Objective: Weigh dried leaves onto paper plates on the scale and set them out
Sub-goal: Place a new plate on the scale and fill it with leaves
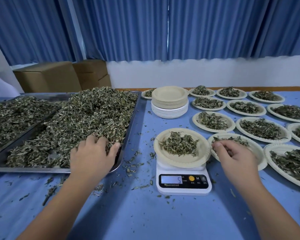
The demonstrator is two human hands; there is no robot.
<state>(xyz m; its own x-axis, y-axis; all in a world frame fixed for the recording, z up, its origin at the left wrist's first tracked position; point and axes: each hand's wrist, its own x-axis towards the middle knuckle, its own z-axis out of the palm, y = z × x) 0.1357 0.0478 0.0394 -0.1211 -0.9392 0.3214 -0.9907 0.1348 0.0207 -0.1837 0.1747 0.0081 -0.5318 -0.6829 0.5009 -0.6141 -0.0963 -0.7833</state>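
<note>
A white digital scale (183,183) stands on the blue table, its display showing 5. On it rests a paper plate (180,160) with a small heap of dried leaves (179,144). My left hand (93,155) is pressed palm down into the big leaf pile (87,118) at the near right corner of a metal tray (128,129), fingers curled into the leaves. My right hand (235,155) hovers just right of the scale plate, over a neighbouring filled plate (260,153), fingers pinched on a few leaves.
A stack of unused paper plates (170,101) stands behind the scale. Several filled plates (261,129) cover the table's right side. A second leaf tray (12,115) lies at the far left. Loose leaf bits litter the cloth. Cardboard boxes (48,77) stand against the curtained wall.
</note>
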